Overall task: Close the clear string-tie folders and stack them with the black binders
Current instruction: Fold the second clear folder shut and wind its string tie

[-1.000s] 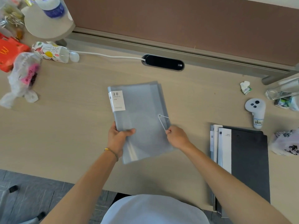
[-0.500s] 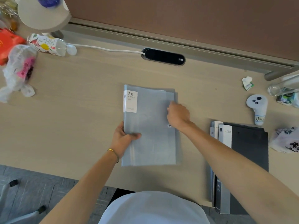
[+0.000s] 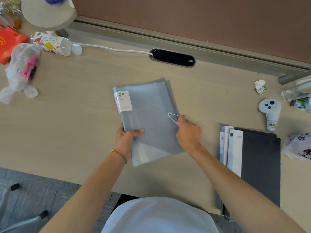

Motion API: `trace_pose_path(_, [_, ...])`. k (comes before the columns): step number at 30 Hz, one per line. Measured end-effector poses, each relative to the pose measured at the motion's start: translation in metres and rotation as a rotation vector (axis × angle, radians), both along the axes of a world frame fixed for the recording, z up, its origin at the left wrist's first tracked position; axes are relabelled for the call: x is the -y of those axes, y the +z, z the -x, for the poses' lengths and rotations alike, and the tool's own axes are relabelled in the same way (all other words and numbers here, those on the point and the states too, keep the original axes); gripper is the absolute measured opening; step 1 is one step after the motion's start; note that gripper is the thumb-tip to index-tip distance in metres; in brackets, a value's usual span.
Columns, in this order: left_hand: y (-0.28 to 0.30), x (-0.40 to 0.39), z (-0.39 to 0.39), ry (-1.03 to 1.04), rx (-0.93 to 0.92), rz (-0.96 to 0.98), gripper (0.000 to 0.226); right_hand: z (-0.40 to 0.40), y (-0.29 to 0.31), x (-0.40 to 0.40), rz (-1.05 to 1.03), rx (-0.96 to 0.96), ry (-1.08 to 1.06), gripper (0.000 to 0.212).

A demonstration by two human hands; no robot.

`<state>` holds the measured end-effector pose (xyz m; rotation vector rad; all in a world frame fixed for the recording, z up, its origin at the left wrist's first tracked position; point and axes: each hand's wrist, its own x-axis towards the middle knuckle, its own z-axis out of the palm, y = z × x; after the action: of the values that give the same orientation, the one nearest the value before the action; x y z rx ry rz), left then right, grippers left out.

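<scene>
A clear grey string-tie folder [image 3: 151,105] with a white "20 pockets" label lies tilted at the middle of the desk. My left hand [image 3: 126,138] grips its lower left edge, thumb on top. My right hand [image 3: 188,132] pinches the thin string loop [image 3: 173,117], pulled taut from the button near the folder's right edge. A stack of black binders [image 3: 260,165], with clear folders and white labels at its left side, lies at the right front of the desk.
A white controller [image 3: 270,113] and a crumpled wrapper [image 3: 260,86] lie behind the binders. A bottle [image 3: 55,45], plastic bag [image 3: 23,68] and red box [image 3: 8,44] crowd the far left. A black cable port [image 3: 172,58] sits at the back.
The folder has turned from square to tilted. My right hand moved from lying on the folder by the button to its right edge, now pulling the string loop out.
</scene>
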<state>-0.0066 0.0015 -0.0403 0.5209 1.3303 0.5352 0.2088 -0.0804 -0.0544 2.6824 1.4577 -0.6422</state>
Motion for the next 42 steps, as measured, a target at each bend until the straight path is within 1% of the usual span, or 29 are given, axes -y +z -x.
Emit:
trace_pose_path(1, [-0.001,0.001,0.001,-0.016,-0.002,0.002,0.069,-0.005,-0.002,0.001,-0.009,-0.010,-0.074,0.016])
trace_pose_path(3, [0.000,0.003,0.003,-0.066,-0.003,-0.003,0.069,-0.014,-0.005,-0.002,-0.016,-0.046,-0.187,0.017])
trace_pose_path(6, [0.003,0.005,0.009,-0.181,0.004,-0.047,0.069,-0.026,-0.007,-0.013,0.005,-0.089,-0.232,0.021])
trace_pose_path(10, [0.005,0.005,0.011,-0.234,0.005,-0.075,0.068,-0.024,-0.004,-0.025,0.008,-0.140,-0.121,0.014])
trace_pose_path(14, [0.004,0.004,0.008,-0.267,-0.022,-0.091,0.067,-0.010,-0.001,-0.028,-0.016,-0.081,0.101,0.013])
trace_pose_path(16, [0.002,0.003,0.005,-0.267,-0.029,-0.091,0.067,-0.005,-0.005,-0.020,-0.086,-0.080,0.169,0.012])
trace_pose_path(19, [0.001,0.005,0.003,-0.248,-0.026,-0.058,0.065,0.000,-0.012,-0.006,-0.190,-0.086,0.190,0.007])
trace_pose_path(22, [-0.001,0.009,0.003,-0.243,-0.015,-0.029,0.066,0.001,-0.016,0.007,-0.259,-0.055,0.294,0.014])
trace_pose_path(24, [-0.001,0.011,0.002,-0.238,-0.008,-0.019,0.067,0.001,-0.016,0.016,-0.306,-0.073,0.305,0.012])
trace_pose_path(26, [0.000,0.012,0.001,-0.232,-0.001,-0.017,0.066,-0.003,-0.017,0.026,-0.357,-0.091,0.241,0.009])
trace_pose_path(29, [0.005,0.011,-0.002,-0.234,0.015,-0.033,0.063,-0.011,-0.011,0.035,-0.455,-0.210,0.065,0.011])
trace_pose_path(31, [0.008,0.008,-0.006,-0.239,0.020,-0.053,0.061,-0.018,-0.006,0.036,-0.505,-0.276,-0.111,0.012])
trace_pose_path(33, [0.011,0.004,-0.011,-0.247,0.028,-0.066,0.058,-0.027,-0.002,0.033,-0.504,-0.355,-0.358,0.016])
trace_pose_path(35, [0.016,0.001,-0.016,-0.258,0.028,-0.081,0.057,-0.037,0.006,0.029,-0.448,-0.500,-0.583,0.021])
trace_pose_path(38, [0.026,0.000,-0.024,-0.287,0.037,-0.101,0.052,-0.051,0.021,0.024,-0.397,-0.809,-0.814,0.024])
trace_pose_path(40, [0.031,0.002,-0.029,-0.317,0.051,-0.118,0.049,-0.058,0.030,0.026,-0.440,-0.935,-0.902,0.023])
trace_pose_path(42, [0.036,0.005,-0.038,-0.347,0.056,-0.153,0.057,-0.064,0.034,0.032,-0.479,-0.937,-0.910,0.023])
